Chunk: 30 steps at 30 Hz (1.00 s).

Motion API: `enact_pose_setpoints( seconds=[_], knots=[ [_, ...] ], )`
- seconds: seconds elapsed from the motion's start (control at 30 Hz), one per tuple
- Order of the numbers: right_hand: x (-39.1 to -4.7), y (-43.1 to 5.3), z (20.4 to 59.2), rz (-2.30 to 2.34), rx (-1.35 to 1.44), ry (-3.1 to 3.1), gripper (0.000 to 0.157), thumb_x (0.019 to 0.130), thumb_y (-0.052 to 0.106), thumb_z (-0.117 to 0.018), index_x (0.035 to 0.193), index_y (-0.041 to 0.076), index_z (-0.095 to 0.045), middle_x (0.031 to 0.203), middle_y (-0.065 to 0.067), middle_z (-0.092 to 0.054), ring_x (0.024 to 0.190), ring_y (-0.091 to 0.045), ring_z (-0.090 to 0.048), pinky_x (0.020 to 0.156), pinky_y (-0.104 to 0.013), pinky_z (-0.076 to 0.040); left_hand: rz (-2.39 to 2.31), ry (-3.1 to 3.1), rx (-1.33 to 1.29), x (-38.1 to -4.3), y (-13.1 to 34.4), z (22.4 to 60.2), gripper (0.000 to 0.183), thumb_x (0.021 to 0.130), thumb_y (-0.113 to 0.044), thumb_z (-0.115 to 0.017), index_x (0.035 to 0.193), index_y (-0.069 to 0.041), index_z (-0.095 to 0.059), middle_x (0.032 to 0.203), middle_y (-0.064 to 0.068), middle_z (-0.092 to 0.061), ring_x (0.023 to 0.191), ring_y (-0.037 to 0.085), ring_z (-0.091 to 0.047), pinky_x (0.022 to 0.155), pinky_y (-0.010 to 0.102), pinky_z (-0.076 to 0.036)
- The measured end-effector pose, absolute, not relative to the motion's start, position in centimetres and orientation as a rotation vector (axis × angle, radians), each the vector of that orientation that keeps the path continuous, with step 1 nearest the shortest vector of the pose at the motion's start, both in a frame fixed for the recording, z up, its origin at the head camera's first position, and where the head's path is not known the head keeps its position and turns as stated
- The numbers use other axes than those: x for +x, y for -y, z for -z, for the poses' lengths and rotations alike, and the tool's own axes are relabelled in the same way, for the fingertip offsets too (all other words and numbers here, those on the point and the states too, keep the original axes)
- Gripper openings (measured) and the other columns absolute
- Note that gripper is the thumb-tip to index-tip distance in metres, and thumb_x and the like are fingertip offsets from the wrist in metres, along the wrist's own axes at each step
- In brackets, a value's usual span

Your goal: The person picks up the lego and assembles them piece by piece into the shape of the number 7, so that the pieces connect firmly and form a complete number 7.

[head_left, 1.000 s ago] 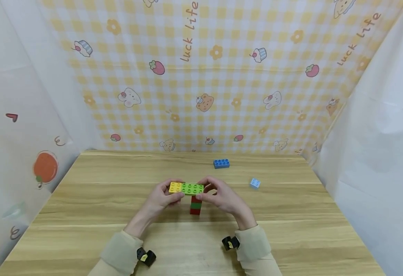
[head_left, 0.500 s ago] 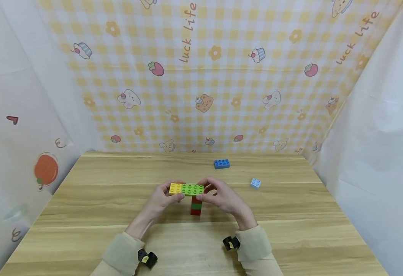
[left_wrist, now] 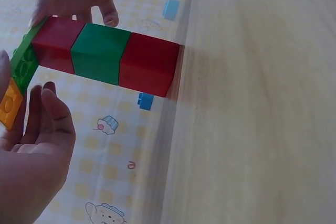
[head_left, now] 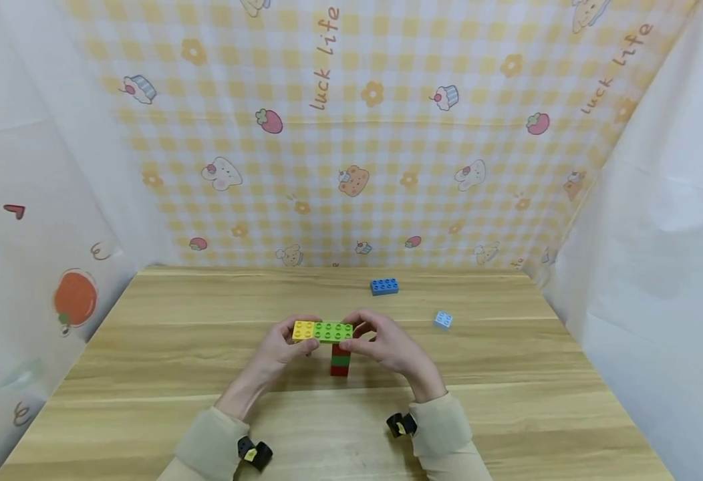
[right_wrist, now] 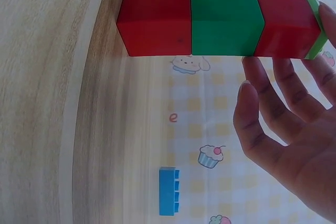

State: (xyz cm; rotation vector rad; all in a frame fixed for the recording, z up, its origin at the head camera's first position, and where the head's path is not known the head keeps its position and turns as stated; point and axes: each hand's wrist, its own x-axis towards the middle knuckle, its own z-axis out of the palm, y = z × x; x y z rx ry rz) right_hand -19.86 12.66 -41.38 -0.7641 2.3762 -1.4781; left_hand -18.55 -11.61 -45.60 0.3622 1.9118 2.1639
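Observation:
A tower of red, green and red bricks (head_left: 340,361) stands upright on the table. Across its top lies a light green eight-stud brick (head_left: 332,332), with a yellow four-stud brick (head_left: 303,330) end to end on its left, overhanging the tower. My left hand (head_left: 274,346) pinches the yellow brick, thumb in front and fingers behind. My right hand (head_left: 390,344) pinches the light green brick's right end the same way. In the left wrist view the tower's lowest red brick (left_wrist: 149,62) meets the tabletop. The right wrist view shows the green middle brick (right_wrist: 226,20) up close.
A blue eight-stud brick (head_left: 384,286) lies behind the tower near the table's back edge. To the right rests a light blue four-stud brick (head_left: 443,320). A checked cloth (head_left: 351,147) hangs behind the wooden table (head_left: 508,401), with white sheets at both sides.
Both hands keep their hold on the yellow and light green bricks almost without moving. The head view has shifted slightly.

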Motion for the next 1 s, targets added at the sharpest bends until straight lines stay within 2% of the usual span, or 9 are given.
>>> enact_pose_setpoints(
  seconds=[0.33,0.67,1.0],
  knots=[
    [-19.82,-12.64,41.44,1.491,-0.765,-2.365,0.025,0.092,0.021,-0.071,0.114,0.016,-0.063,0.109,0.001,-0.062,0.1,-0.022,-0.056,0.078,-0.042,-0.05,-2.149,-1.978,0.34,-18.35,11.32,45.55,0.051,0.089,-0.01,-0.073,0.131,0.007,-0.05,0.106,0.009,-0.06,0.088,0.017,-0.057,0.073,0.023,-0.048],
    [-19.79,-12.63,41.34,1.486,-0.761,-2.361,0.025,0.092,0.022,-0.071,0.115,0.016,-0.063,0.109,-0.002,-0.062,0.1,-0.023,-0.057,0.076,-0.039,-0.05,-2.179,-1.955,0.315,-18.24,11.15,45.38,0.051,0.087,-0.01,-0.074,0.129,0.008,-0.051,0.109,0.01,-0.061,0.092,0.018,-0.059,0.076,0.023,-0.05],
    [-19.78,-12.62,41.18,1.458,-0.761,-2.378,0.028,0.092,0.023,-0.07,0.118,0.015,-0.063,0.11,0.0,-0.062,0.1,-0.022,-0.058,0.077,-0.038,-0.05,-2.195,-1.984,0.322,-18.25,11.28,45.72,0.052,0.083,-0.01,-0.078,0.126,0.007,-0.054,0.111,0.014,-0.061,0.095,0.021,-0.06,0.079,0.025,-0.051]
  ],
)
